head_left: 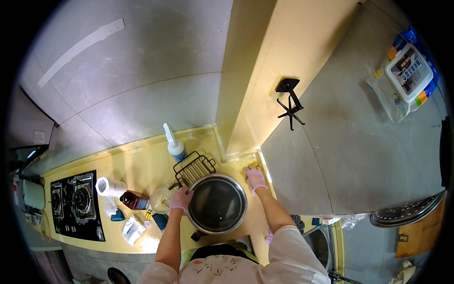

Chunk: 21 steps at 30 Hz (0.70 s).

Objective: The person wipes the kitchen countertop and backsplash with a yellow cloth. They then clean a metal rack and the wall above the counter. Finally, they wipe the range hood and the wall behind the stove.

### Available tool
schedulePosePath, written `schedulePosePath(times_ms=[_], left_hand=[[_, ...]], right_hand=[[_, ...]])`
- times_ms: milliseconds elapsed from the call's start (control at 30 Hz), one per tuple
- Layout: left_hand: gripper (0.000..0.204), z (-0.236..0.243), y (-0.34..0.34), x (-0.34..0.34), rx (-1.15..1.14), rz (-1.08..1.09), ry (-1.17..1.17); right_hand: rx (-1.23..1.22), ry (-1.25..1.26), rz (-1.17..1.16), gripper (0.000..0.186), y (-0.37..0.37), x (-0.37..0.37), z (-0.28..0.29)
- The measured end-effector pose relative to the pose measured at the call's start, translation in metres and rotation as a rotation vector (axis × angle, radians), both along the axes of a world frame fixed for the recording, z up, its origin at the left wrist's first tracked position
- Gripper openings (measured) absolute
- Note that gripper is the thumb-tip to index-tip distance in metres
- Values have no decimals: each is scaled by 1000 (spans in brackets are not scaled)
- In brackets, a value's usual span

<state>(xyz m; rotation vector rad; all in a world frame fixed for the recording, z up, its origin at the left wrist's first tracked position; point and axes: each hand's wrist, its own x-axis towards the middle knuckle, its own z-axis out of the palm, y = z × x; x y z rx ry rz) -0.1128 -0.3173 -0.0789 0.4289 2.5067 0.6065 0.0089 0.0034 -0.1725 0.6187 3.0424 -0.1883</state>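
A large round steel pot (217,204) with a dark inside stands on the yellow counter in front of me. My left hand (179,199), in a thin pink glove, is closed on the left side of its rim. Off to the right, my right hand (256,178), gloved the same way, reaches to the counter's corner by the wall. Its fingers press on a yellow cloth (251,168), which is mostly covered by the hand. Behind the pot sits a black wire rack (195,166), close to its rim.
A white spray bottle (175,146) stands by the back wall. To the left are a paper roll (111,187), a brown bottle (135,200), a clear jug (161,199), a white packet (133,230) and a black gas hob (77,206). A black hook (290,111) juts from the pillar. A sink (318,245) lies right.
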Motion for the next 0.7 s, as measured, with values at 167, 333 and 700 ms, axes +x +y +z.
schedulePosePath(times_ms=[167,333,700], left_hand=[[35,-4,-7,1,-38,22,-18],[36,-3,1,0,-34,16,-36],[34,-4,-4,-3,-24,-28,4]], right_hand=[[139,123,85,17,7,-34,92],[840,50,179,23,73,-49,134],[917,309,-34,29,46,-34,159]])
